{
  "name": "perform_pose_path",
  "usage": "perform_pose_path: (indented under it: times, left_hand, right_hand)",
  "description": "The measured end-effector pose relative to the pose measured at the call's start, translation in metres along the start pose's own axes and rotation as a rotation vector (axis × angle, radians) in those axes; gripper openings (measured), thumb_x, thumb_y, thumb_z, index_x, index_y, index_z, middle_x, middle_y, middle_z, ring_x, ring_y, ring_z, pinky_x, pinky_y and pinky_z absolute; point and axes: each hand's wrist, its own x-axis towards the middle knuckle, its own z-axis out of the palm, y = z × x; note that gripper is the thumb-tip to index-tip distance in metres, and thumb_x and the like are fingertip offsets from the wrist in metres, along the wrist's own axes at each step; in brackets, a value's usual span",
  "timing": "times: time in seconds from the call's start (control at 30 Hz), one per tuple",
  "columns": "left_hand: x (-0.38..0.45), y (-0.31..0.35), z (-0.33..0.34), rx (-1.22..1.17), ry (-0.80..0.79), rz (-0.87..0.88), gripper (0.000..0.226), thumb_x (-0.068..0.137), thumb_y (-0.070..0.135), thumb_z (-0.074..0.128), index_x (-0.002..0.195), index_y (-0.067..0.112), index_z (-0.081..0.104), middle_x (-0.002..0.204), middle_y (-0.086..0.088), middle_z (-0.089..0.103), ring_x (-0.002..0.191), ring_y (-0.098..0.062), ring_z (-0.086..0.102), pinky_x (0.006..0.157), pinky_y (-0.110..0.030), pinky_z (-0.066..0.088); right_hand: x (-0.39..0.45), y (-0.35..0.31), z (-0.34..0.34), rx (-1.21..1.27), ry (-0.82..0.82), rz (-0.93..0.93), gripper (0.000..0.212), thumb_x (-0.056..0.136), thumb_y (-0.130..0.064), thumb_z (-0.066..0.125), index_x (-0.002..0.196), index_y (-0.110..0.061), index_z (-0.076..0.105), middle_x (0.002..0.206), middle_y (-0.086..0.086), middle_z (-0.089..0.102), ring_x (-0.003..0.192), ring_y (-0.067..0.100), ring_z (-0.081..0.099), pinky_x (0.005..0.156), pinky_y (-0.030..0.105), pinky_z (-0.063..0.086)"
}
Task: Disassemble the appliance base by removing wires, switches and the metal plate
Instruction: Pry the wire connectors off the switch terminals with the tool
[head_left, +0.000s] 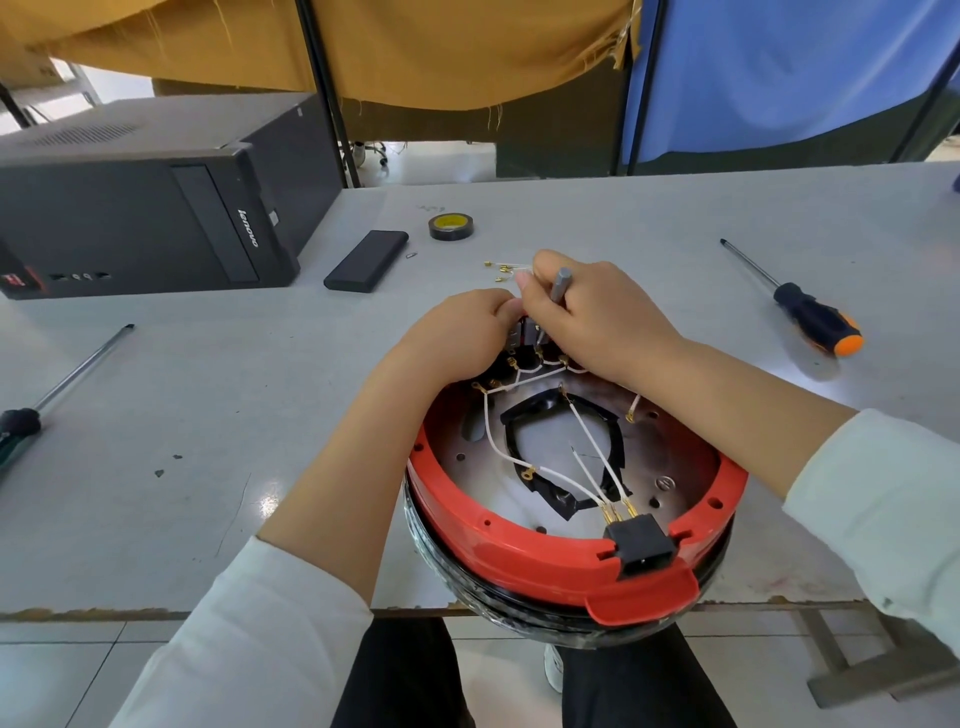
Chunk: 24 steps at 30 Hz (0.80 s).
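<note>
The round appliance base with a red rim sits tilted at the table's near edge, its underside toward me. Inside lies a shiny metal plate with black tape around a central opening. White wires with brass terminals run to a black connector block at the near rim. At the far rim sit the switches, mostly hidden by my hands. My left hand grips the far rim at the switches. My right hand holds a small grey tool pointed down at them.
Removed wires with brass terminals lie just beyond my hands. A tape roll, a black slab and a computer tower stand farther back. One screwdriver lies at the right, another at the left.
</note>
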Motion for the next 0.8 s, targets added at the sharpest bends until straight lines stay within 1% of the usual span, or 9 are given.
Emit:
perform_pose_path:
  times: [0.1,0.17,0.33,0.4,0.47,0.57,0.63,0.7,0.8]
  left_hand:
    - [0.001,0.0,0.0,-0.012,-0.009,-0.009,0.042,0.103,0.037,0.028,0.094,0.008,0.056,0.083,-0.005,0.056,0.081,-0.021,0.05,0.075,-0.032,0.039]
    - [0.001,0.001,-0.001,-0.024,-0.014,-0.015,0.039,0.103,0.036,0.029,0.091,0.009,0.055,0.077,-0.002,0.052,0.08,-0.021,0.048,0.073,-0.031,0.036]
    - [0.0,0.002,-0.003,-0.078,-0.025,-0.043,0.042,0.103,0.035,0.031,0.109,0.006,0.061,0.074,0.0,0.052,0.077,-0.019,0.048,0.072,-0.03,0.035]
    - [-0.001,0.002,-0.002,-0.073,-0.027,-0.038,0.04,0.103,0.033,0.031,0.107,0.005,0.06,0.08,-0.005,0.056,0.078,-0.021,0.049,0.071,-0.031,0.036]
    - [-0.002,0.003,-0.003,-0.046,-0.028,-0.042,0.036,0.103,0.025,0.032,0.104,0.001,0.058,0.086,-0.012,0.056,0.08,-0.023,0.049,0.067,-0.031,0.036]
    - [-0.002,0.004,-0.002,-0.071,-0.023,-0.104,0.029,0.099,0.01,0.034,0.112,-0.005,0.055,0.098,-0.021,0.057,0.084,-0.025,0.048,0.07,-0.032,0.037]
    - [-0.002,0.003,-0.003,-0.08,-0.028,-0.097,0.03,0.099,0.011,0.034,0.113,-0.003,0.056,0.104,-0.022,0.06,0.084,-0.025,0.049,0.072,-0.032,0.039]
    - [-0.002,0.003,-0.003,-0.063,-0.019,-0.081,0.032,0.1,0.015,0.033,0.113,-0.001,0.057,0.104,-0.021,0.061,0.084,-0.025,0.05,0.074,-0.032,0.039]
    - [0.0,0.003,-0.003,-0.043,-0.031,-0.087,0.032,0.101,0.015,0.032,0.114,-0.001,0.056,0.106,-0.022,0.061,0.086,-0.026,0.051,0.074,-0.033,0.039]
  right_hand:
    - [-0.002,-0.001,-0.002,-0.007,0.077,-0.061,0.041,0.1,-0.03,0.04,0.064,-0.029,0.021,0.047,-0.007,0.029,0.042,0.013,0.031,0.045,0.022,0.021]
    - [-0.001,-0.001,-0.003,-0.04,0.059,-0.062,0.04,0.101,-0.031,0.039,0.064,-0.029,0.021,0.047,-0.006,0.029,0.042,0.013,0.031,0.045,0.023,0.021]
    - [0.008,-0.002,-0.007,-0.083,-0.032,-0.021,0.039,0.101,-0.036,0.035,0.064,-0.026,0.025,0.052,-0.003,0.036,0.048,0.012,0.036,0.047,0.029,0.025]
    - [0.01,-0.005,-0.007,-0.124,-0.071,-0.047,0.039,0.101,-0.039,0.033,0.065,-0.026,0.025,0.052,-0.003,0.038,0.049,0.012,0.038,0.047,0.03,0.025]
    - [0.011,-0.007,-0.005,-0.176,-0.114,-0.06,0.038,0.1,-0.042,0.031,0.066,-0.025,0.026,0.053,-0.003,0.04,0.05,0.009,0.039,0.048,0.029,0.023]
    - [0.012,-0.005,-0.001,-0.207,-0.151,-0.067,0.037,0.1,-0.044,0.029,0.072,-0.021,0.034,0.056,-0.004,0.042,0.054,0.008,0.041,0.049,0.029,0.023]
    - [0.011,-0.003,0.001,-0.229,-0.106,-0.103,0.035,0.1,-0.042,0.03,0.075,-0.018,0.036,0.054,-0.005,0.041,0.052,0.008,0.04,0.048,0.029,0.022]
    - [0.011,-0.001,0.002,-0.25,-0.076,-0.119,0.033,0.101,-0.04,0.03,0.077,-0.018,0.036,0.053,-0.007,0.04,0.05,0.006,0.039,0.047,0.028,0.021]
    - [0.017,-0.001,0.004,-0.256,-0.125,-0.073,0.035,0.1,-0.041,0.028,0.072,-0.021,0.036,0.056,-0.007,0.042,0.054,0.005,0.04,0.048,0.028,0.022]
